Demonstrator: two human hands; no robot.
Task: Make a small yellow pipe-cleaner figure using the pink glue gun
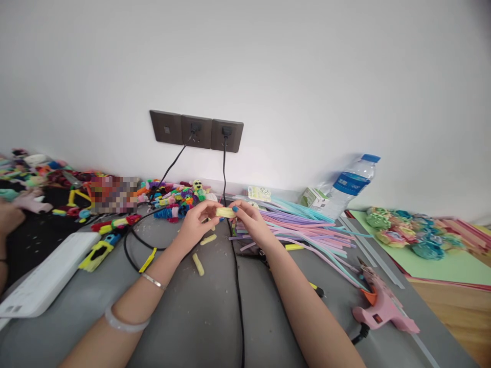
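A short pale-yellow fuzzy piece (225, 212) is held between both hands, above the grey table (180, 327). My left hand (200, 221) pinches its left end between thumb and fingers. At its right end, the fingertips of my right hand (248, 220), with blue nails, are closed on it. Below my left hand, two more pale-yellow pieces lie on the table, one slanting (208, 239) and one nearer to me (198, 265). A black cable (238, 291) runs down the table beneath the hands.
Pastel fuzzy stems (299, 225) lie right of my hands, near a tilted water bottle (351, 184). A pink glue gun (383, 309) rests at the right. At left are a white power strip (49, 273), colourful fuzzy figures (172, 197) and another person's hand (9, 217).
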